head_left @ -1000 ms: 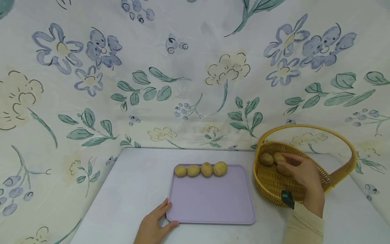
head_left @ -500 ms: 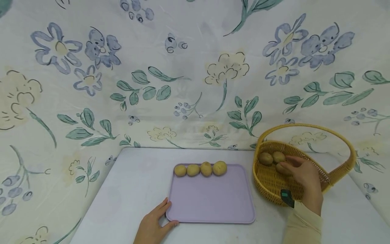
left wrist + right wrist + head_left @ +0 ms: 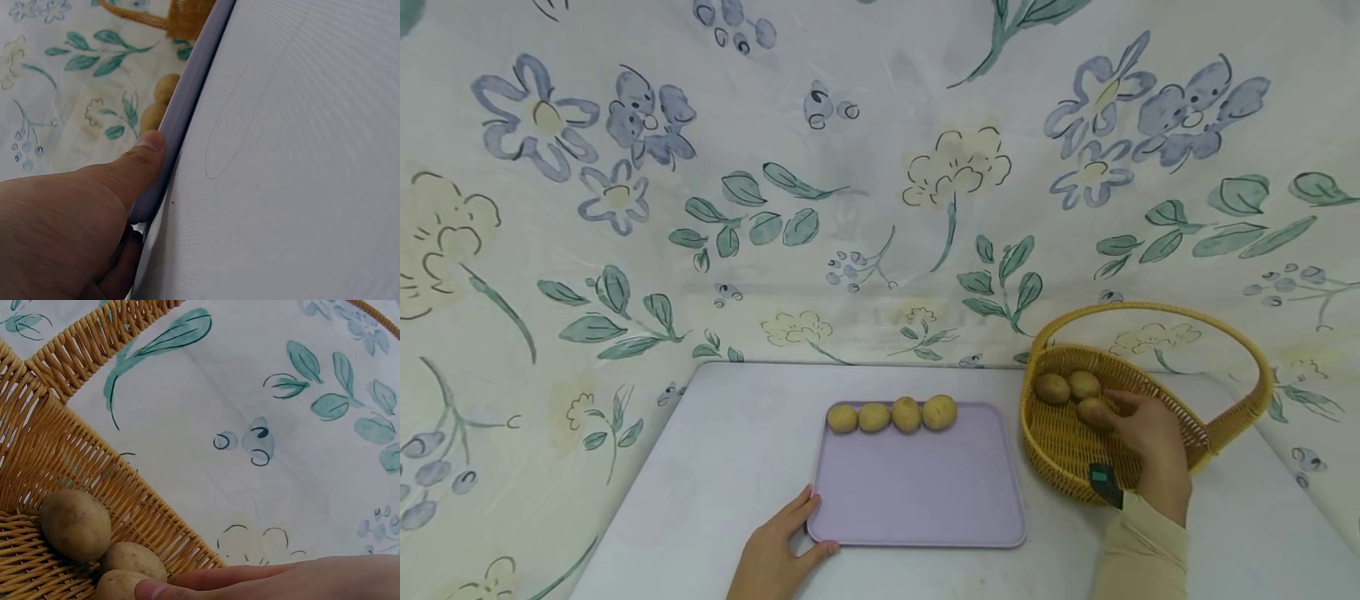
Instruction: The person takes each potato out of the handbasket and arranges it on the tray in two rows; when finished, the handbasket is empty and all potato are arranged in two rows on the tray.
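My left hand holds the near left corner of a lilac tray, thumb along the front edge and fingers on the left side. Several potatoes stand in a row along the tray's back edge. Inside a wicker basket on the right, my right hand pinches a potato between thumb and fingers. Two more potatoes lie just behind it, one brownish and one partly covered. The far side of the held potato is hidden.
The basket's arched handle rises over its right and back sides. A white table carries the tray and the basket. Behind it hangs a floral cloth.
My right index finger has drawn back from the rear potato to the nearer one, under my thumb. The left hand and tray stay put, apart from a slight camera shift.
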Motion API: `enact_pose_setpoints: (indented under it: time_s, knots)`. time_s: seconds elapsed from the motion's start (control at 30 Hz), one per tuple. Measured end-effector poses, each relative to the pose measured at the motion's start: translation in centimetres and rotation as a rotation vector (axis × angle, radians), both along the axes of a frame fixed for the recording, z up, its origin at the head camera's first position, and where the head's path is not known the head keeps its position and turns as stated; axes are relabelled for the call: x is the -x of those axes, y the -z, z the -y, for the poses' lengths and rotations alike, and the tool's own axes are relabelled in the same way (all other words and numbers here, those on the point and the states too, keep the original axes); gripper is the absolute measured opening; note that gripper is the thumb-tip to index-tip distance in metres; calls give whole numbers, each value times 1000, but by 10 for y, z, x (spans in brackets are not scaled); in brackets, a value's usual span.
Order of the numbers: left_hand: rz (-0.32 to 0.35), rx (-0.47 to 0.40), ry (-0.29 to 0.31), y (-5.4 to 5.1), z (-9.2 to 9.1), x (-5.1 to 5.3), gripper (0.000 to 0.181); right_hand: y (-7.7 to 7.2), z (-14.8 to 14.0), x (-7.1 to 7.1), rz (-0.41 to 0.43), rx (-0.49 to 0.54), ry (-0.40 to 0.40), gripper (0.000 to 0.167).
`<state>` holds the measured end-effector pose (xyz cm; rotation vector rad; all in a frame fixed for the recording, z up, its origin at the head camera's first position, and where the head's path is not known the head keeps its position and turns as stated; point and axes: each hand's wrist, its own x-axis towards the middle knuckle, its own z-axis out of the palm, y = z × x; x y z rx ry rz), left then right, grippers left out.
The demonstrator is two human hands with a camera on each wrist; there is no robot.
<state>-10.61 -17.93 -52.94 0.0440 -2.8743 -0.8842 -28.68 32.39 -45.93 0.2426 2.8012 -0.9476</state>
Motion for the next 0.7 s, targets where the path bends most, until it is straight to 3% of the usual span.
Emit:
enact_pose_setpoints:
  time_s: [0.3, 0.7]
  knots:
    - [-13, 6, -2, 4, 1, 0, 74, 2, -1, 0, 15, 30, -6, 72]
    - [5, -3, 10, 3, 1, 1, 76, 4, 2, -2, -30, 62, -15, 69]
